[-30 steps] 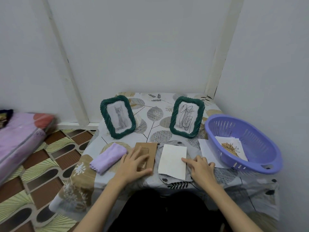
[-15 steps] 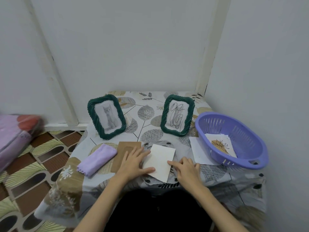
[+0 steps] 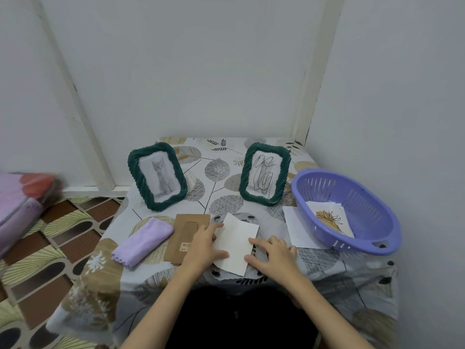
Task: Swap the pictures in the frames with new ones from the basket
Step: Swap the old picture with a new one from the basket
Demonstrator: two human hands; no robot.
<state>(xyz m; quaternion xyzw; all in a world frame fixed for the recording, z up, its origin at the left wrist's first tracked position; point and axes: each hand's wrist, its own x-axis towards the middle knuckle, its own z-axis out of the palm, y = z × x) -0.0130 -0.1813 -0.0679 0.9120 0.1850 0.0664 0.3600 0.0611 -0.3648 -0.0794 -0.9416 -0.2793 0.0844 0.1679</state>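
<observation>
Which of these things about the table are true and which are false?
1. The left frame shows a cat. True.
2. The basket is green. False: it is purple, and the frames are green.
3. Both frames stand upright. True: the right frame stands too.
4. The cloth lies inside the basket. False: it lies on the table, left of the brown card.
5. The left hand and right hand both touch the white paper. True.
6. The basket holds nothing. False: a leaf picture lies in it.
</observation>
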